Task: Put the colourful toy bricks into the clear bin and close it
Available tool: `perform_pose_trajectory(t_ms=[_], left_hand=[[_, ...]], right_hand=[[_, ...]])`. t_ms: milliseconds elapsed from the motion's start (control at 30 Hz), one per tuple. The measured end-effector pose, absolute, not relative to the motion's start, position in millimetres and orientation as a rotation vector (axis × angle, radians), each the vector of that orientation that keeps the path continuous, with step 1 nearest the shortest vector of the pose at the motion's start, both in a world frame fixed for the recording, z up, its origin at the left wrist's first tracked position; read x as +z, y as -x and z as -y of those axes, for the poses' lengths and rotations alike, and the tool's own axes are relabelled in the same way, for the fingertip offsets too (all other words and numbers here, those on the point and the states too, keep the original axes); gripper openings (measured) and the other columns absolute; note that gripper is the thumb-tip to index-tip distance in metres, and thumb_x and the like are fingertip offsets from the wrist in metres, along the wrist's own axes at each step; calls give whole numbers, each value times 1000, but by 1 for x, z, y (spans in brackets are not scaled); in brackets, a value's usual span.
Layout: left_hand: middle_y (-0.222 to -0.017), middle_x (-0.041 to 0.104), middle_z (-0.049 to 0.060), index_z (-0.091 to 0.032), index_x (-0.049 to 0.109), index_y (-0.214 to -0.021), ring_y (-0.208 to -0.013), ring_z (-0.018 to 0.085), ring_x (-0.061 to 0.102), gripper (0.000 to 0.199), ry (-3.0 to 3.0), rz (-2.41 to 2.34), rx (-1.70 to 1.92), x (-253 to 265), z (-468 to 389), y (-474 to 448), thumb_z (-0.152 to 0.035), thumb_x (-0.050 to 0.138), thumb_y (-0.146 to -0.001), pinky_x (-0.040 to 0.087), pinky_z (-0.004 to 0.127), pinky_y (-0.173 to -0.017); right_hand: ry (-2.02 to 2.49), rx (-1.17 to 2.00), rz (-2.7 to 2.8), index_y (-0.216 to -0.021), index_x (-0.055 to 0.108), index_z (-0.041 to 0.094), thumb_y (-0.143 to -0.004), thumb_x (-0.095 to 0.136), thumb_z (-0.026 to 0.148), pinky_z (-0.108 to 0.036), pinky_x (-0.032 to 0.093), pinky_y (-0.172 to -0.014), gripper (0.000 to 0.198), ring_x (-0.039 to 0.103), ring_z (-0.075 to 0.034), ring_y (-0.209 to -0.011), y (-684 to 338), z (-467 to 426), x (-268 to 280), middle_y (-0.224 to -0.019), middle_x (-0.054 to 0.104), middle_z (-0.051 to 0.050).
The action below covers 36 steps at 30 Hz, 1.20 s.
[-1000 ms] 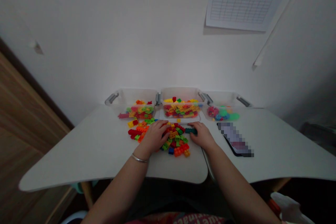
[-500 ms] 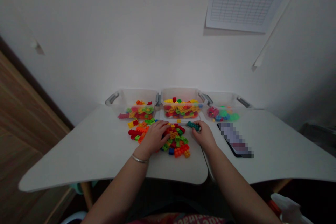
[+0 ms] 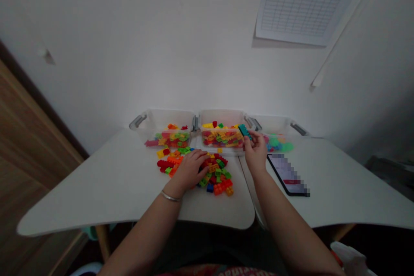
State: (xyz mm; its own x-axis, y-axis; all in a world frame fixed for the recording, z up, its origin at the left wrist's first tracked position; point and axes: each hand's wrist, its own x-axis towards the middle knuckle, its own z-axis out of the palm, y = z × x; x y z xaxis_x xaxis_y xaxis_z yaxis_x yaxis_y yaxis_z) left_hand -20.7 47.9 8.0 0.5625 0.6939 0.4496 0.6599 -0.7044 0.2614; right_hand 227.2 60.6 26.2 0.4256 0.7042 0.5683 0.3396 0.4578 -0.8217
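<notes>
Head cam: your R hand, thumb & fingers closed in a pinch, grips a teal brick by its near end, held up at the front R corner of the middle bin; whether brick & rim touch, can't tell. Your L hand rests palm down, fingers half spread & thumb apart, on the brick pile at the near side of the middle bin; what it may hold underneath is hidden. Best handling, judging by the pose: pinch firm but not hard, since only one end is gripped & the free end could swivel if it knocks the rim of the middle bin. Give it clear height there, wrist steady, & wherever you let go, do it low, no tossing, as a hard brick would prob. bounce off others. L hand works best as a light anchor; press too hard & the pile may slide twd the lone yellow brick just in front of the middle bin. Mind your R forearm nr the phone, lying nearer you & R of the middle bin.
</notes>
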Motion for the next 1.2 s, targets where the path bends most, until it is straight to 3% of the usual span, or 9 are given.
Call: perform_pose_trajectory(t_ms=[67,267,400,633,867,1033,1200], left_hand=[[-131,62,10,-20,62,-125,-125,27,53,36,-2725,-1167,836,7,-48,21,-27,57,-90,41,49,-110],[-130,63,10,-19,62,-125,-126,27,51,36,-2717,-1179,836,5,-49,24,-29,57,-91,39,49,-112],[-131,63,10,-19,62,-125,-127,27,50,36,-2711,-1197,830,3,-50,25,-29,57,-91,38,49,-113],[-128,64,10,-18,63,-123,-125,26,52,34,-2727,-1203,834,5,-50,24,-27,57,-91,40,49,-111],[-128,64,9,-21,63,-123,-125,26,52,33,-2723,-1202,849,2,-51,24,-27,56,-91,40,49,-111],[-130,63,12,-14,63,-123,-126,27,50,34,-2723,-1217,802,5,-50,24,-26,54,-92,38,48,-112],[-129,63,11,-17,63,-123,-125,26,50,34,-2736,-1219,807,6,-49,23,-28,54,-93,39,47,-112]], right_hand=[[1182,204,1203,-119,53,19,-90,49,43,-33,53,-64,38,64,-19,-74,-226,-65,35,-111,66,-13],[1385,-220,1392,-109,64,18,-88,55,38,-44,43,-95,31,59,-27,-99,-231,-86,68,-106,70,-12],[1507,-235,1574,-105,69,18,-90,53,36,-45,42,-96,28,60,-28,-96,-233,-97,74,-97,72,-11],[1477,-280,1704,-114,68,16,-93,44,30,-48,39,-103,35,59,-29,-109,-242,-103,62,-114,71,-14],[1481,-307,1668,-114,66,15,-91,46,32,-49,40,-104,35,59,-29,-110,-245,-109,58,-114,70,-15],[1416,-327,1659,-116,64,13,-89,49,29,-48,38,-107,35,56,-29,-115,-241,-98,53,-118,67,-16],[1322,-335,1638,-117,63,21,-89,50,28,-50,34,-110,31,50,-28,-123,-226,-65,35,-125,63,-12]])
